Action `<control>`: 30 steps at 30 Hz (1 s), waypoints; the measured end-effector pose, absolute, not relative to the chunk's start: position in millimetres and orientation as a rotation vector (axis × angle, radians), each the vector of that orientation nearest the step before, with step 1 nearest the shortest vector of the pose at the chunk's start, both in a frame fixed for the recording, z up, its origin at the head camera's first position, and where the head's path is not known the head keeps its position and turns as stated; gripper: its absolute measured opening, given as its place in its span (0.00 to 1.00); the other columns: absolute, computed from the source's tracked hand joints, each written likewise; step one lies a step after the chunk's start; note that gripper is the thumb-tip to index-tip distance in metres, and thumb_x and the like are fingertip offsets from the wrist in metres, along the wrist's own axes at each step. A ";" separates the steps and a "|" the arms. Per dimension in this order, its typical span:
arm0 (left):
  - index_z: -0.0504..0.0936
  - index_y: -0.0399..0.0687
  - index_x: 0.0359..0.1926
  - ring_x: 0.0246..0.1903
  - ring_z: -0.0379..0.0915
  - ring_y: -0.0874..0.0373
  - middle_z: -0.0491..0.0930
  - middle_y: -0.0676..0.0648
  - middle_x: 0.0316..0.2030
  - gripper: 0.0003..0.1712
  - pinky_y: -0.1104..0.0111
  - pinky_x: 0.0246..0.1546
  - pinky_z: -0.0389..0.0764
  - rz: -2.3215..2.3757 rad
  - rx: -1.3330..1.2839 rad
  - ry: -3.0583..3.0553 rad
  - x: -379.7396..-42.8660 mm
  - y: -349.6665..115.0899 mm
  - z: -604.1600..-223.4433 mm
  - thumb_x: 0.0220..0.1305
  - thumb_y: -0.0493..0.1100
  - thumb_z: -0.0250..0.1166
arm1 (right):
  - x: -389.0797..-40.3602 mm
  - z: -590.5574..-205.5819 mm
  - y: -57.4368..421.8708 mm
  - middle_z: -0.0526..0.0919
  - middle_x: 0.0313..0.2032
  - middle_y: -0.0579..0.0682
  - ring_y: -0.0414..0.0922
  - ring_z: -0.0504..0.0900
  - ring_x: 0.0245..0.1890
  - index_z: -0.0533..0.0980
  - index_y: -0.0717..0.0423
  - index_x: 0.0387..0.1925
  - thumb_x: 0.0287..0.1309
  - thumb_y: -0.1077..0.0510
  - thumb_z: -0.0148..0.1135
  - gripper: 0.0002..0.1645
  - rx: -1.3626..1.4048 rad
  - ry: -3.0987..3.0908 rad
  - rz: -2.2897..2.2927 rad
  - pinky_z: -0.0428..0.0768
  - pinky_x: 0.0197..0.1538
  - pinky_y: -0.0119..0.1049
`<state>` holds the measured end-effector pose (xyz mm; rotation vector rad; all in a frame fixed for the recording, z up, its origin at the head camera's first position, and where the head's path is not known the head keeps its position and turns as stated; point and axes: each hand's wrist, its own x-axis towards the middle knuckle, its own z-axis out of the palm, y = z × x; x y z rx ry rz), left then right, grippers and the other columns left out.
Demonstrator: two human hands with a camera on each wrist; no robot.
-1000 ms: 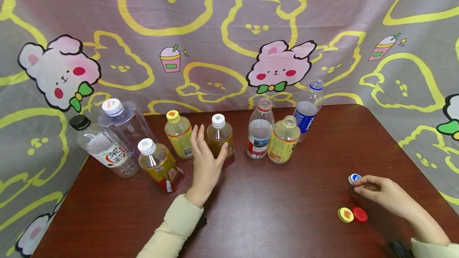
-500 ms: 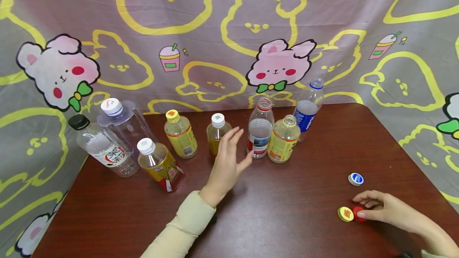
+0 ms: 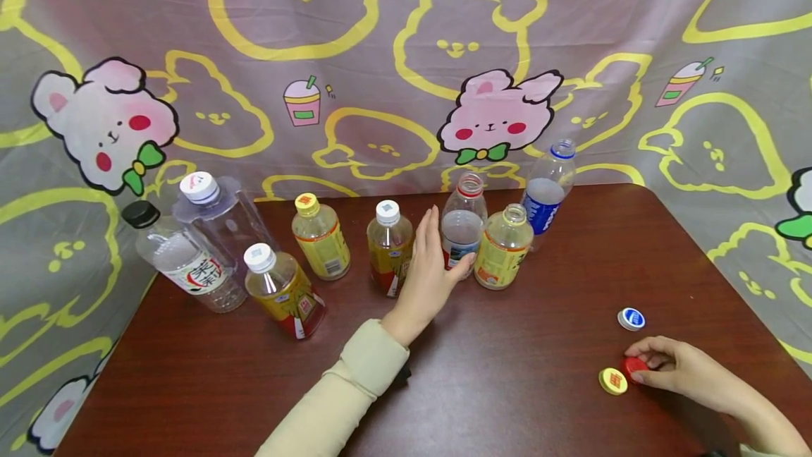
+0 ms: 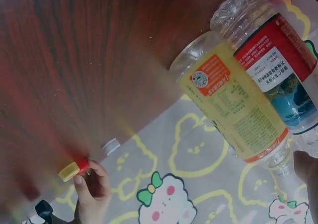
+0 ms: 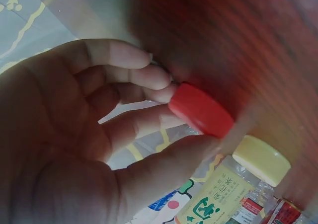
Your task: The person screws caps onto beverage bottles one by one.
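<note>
In the head view my right hand (image 3: 681, 372) pinches a red bottle cap (image 3: 635, 369) between thumb and fingers. The right wrist view shows the same red cap (image 5: 201, 110) at the thumb tip and fingertips. Beside it lies a yellow cap (image 3: 612, 381), and a blue-and-white cap (image 3: 631, 319) sits farther back. My left hand (image 3: 428, 281), its fingers straight and thumb spread, is in front of a capless water bottle (image 3: 462, 224) with a red neck ring, covering part of its label. Just right of that bottle stands a capless yellow-labelled bottle (image 3: 504, 249).
A capless blue-labelled bottle (image 3: 544, 196) stands behind at the right. Capped tea bottles (image 3: 387, 252) and a yellow-capped bottle (image 3: 320, 242) are left of my left hand. Farther left are a black-capped bottle (image 3: 190, 259) and a clear white-capped container (image 3: 231, 221). A patterned cloth (image 3: 374, 90) hangs behind the table.
My left hand has moved right, from the white-capped tea bottle to the red-ringed water bottle. The right hand let go of the blue-and-white cap, came nearer and took hold of the red one.
</note>
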<state>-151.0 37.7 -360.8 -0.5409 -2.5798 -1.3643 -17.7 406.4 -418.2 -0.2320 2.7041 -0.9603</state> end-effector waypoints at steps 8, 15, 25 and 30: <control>0.45 0.37 0.72 0.71 0.50 0.44 0.51 0.36 0.72 0.50 0.54 0.70 0.57 -1.386 -0.510 -2.607 -156.3 44.3 -362.3 0.60 0.47 0.66 | -15.7 -419.4 396.6 0.75 0.26 0.33 0.24 0.70 0.25 0.77 0.61 0.36 0.49 0.60 0.69 0.13 -0.134 2.888 -0.862 0.72 0.28 0.25; 0.45 0.37 0.72 0.70 0.52 0.43 0.52 0.35 0.71 0.51 0.54 0.69 0.59 -1.386 -0.462 -2.608 -158.8 49.6 -362.3 0.60 0.48 0.65 | -18.3 -413.0 391.0 0.78 0.27 0.41 0.24 0.70 0.23 0.78 0.60 0.38 0.47 0.58 0.70 0.16 -0.002 2.913 -0.725 0.72 0.28 0.26; 0.48 0.38 0.72 0.67 0.59 0.43 0.59 0.36 0.68 0.48 0.54 0.66 0.64 -1.368 -0.442 -2.613 -163.4 50.3 -366.0 0.59 0.47 0.66 | -19.6 -408.9 389.4 0.83 0.30 0.49 0.23 0.73 0.24 0.78 0.63 0.44 0.49 0.55 0.69 0.22 0.125 2.898 -0.733 0.74 0.29 0.25; 0.53 0.38 0.69 0.64 0.63 0.45 0.62 0.38 0.66 0.44 0.55 0.63 0.67 -1.406 -0.422 -2.581 -163.3 50.9 -367.7 0.59 0.45 0.66 | -20.7 -407.1 390.6 0.84 0.34 0.53 0.21 0.74 0.25 0.79 0.63 0.44 0.48 0.57 0.69 0.21 0.141 2.933 -0.737 0.75 0.29 0.24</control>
